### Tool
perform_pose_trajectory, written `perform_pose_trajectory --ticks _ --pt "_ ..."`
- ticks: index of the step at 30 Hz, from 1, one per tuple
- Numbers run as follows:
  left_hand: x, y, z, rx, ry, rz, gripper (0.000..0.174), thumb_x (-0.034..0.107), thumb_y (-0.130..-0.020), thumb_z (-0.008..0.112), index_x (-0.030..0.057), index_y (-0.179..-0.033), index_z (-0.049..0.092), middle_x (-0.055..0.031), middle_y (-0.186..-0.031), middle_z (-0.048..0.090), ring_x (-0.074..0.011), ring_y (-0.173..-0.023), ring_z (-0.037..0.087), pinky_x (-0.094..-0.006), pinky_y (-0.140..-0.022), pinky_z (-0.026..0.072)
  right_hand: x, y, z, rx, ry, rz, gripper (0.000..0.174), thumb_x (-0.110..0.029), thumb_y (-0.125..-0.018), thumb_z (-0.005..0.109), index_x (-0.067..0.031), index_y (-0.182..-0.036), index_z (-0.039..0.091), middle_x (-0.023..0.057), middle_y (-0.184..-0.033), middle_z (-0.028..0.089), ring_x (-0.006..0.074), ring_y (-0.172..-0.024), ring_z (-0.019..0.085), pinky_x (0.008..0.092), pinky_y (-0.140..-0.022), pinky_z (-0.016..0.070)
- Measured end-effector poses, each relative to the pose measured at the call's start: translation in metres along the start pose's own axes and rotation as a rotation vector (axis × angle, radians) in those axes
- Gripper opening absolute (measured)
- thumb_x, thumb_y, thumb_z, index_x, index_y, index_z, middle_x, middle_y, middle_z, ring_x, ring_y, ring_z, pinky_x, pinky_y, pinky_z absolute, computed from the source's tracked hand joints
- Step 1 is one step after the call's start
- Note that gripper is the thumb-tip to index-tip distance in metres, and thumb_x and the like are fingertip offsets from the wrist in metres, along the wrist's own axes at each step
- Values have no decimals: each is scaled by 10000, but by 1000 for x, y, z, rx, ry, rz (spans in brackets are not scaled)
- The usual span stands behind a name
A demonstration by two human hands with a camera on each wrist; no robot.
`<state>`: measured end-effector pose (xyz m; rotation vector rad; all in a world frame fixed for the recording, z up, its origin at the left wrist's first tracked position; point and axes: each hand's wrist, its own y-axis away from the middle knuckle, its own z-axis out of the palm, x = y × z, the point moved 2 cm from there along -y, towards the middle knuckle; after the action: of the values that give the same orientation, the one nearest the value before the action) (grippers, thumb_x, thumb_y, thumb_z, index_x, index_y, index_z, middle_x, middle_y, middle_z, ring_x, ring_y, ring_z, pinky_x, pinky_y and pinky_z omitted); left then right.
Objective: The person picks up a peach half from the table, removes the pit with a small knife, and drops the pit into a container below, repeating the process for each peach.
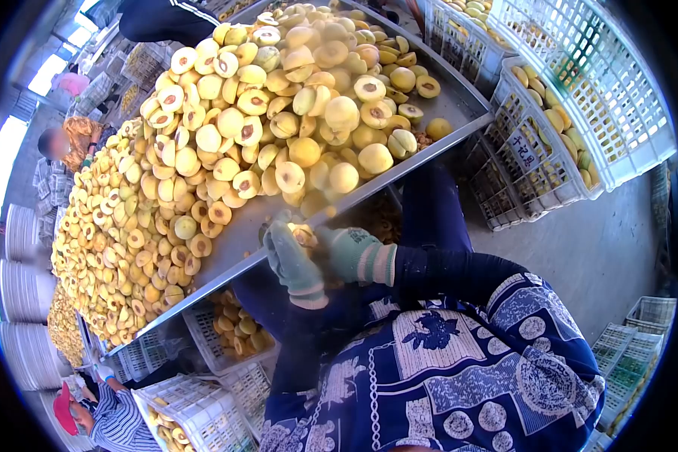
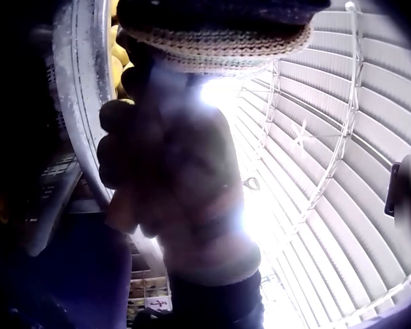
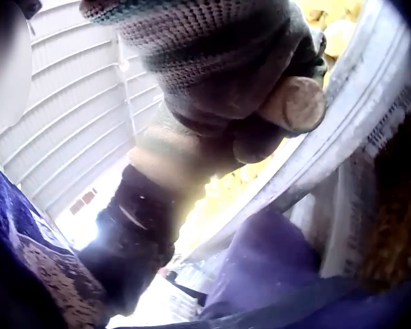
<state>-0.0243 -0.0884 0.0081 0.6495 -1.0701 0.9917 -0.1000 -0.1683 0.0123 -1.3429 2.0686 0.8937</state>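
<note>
Both hands wear pale green knit gloves and meet over the near edge of a metal table (image 1: 241,264) heaped with yellow peaches (image 1: 304,152), many cut in half. My left hand (image 1: 295,262) grips a peach half (image 1: 303,235), its cut face partly showing. Right against it, my right hand (image 1: 354,253) holds a tool with a blunt, rounded handle (image 3: 303,105); that handle end sticks out of the fist in the right wrist view. The tool's working end is hidden between the hands. The left wrist view shows the gloves dark against bright light.
White plastic crates (image 1: 539,162) of peaches stand at the right. Another crate (image 1: 196,407) stands at lower left, and one with fruit (image 1: 241,328) sits under the table edge. People (image 1: 105,414) work along the left side, near stacked white containers (image 1: 22,290).
</note>
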Motion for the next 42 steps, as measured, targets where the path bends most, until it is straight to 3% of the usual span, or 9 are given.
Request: perform_pose_trajectory --ticks 5,8,13,24,33,35,37,41,42 --pt "-4 0 -10 84 -354 46 392 362 -931 488 19 -1100 572 -49 -944 552 -128 -832 516 -257 -745 446 12 -5 27 63 131 -299 356 -298 -866 542 -85 -1149 513 133 -911 647 309 -852 631 381 -789 496" --pt "-28 1 -20 -12 -94 62 407 355 -919 501 32 -1159 561 -40 -981 537 -127 -852 515 -265 -738 450 8 6 12 29 -123 89 356 -378 -925 395 -164 -1109 613 119 -1050 643 252 -918 623 338 -848 466" --pt "-12 7 11 172 -4 -47 180 282 -895 552 103 -874 547 39 -728 464 -36 -606 438 -179 -533 375 2 9 0 2 -319 -54 364 -313 -809 602 -105 -1108 593 118 -1053 648 294 -994 614 367 -841 470" --pt "-13 5 12 25 209 -22 182 232 -897 569 53 -932 566 -2 -824 521 -83 -731 476 -214 -645 408 -3 18 -5 -10 55 -11 451 -362 -823 569 -95 -1181 513 149 -1050 641 304 -998 614 380 -835 480" --pt "-20 3 -4 -49 31 -259 158 206 -880 576 54 -922 578 -39 -845 572 -132 -776 558 -266 -675 475 25 4 27 -60 -358 144 253 -233 -831 566 -89 -1031 622 124 -978 662 289 -954 627 365 -802 481" --pt "-22 -1 -10 -110 -63 -244 161 168 -851 591 40 -948 585 -55 -863 595 -173 -821 585 -283 -699 488 23 -1 26 -46 -409 74 221 -212 -841 545 -84 -996 638 123 -933 674 275 -905 641 374 -766 497" --pt "-26 -13 -23 -330 -686 198 190 153 -850 575 26 -990 589 -67 -886 618 -205 -859 596 -300 -727 494 18 4 11 -112 -526 16 163 -197 -845 546 -88 -908 651 97 -804 668 232 -670 644 363 -574 514" --pt "-30 -25 -31 -452 -23 -467 304 269 -921 511 5 -1051 587 -118 -977 634 -213 -835 607 -317 -752 498 -9 30 -32 -553 -757 326 100 -204 -828 591 -126 -768 607 -2 -619 562 90 -379 440 260 -314 342" --pt "-24 -20 -26 -497 -382 -47 340 297 -930 500 -7 -1057 585 -146 -984 634 -211 -806 613 -315 -731 508 -16 34 -41 -543 -765 353 122 -221 -820 585 -126 -743 595 4 -607 564 105 -387 453 264 -311 343"
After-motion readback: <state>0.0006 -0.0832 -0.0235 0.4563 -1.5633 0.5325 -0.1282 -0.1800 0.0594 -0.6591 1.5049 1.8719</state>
